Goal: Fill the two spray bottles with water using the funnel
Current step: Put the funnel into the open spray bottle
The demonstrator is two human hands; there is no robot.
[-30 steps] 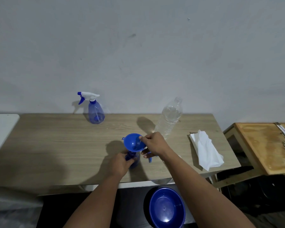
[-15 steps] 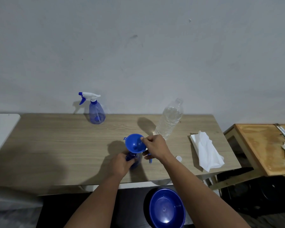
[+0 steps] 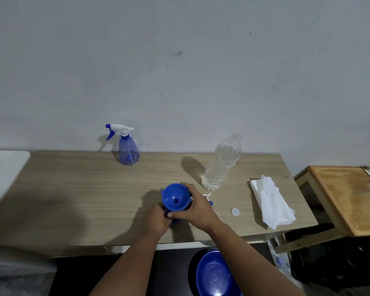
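Bench [image 3: 77,199]: pale wood, against a grey wall.
Water bottle [image 3: 221,162]: clear, uncapped.
Funnel [image 3: 175,199]: gripped by right hand [image 3: 198,209].
Left hand [image 3: 156,218]: grips bottle beneath.

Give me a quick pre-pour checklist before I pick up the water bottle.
1. Funnel seated in the near spray bottle: cannot tell, both hands hide the neck.
2. Bottle steadied: ok, left hand grips below the funnel.
3. Right hand free to lift: not ok, it is on the funnel.
4. Water bottle uncapped: ok, its white cap lies on the table.
5. Tissues at hand for spills: ok.
6. Far spray bottle opened: not ok, trigger head is on.
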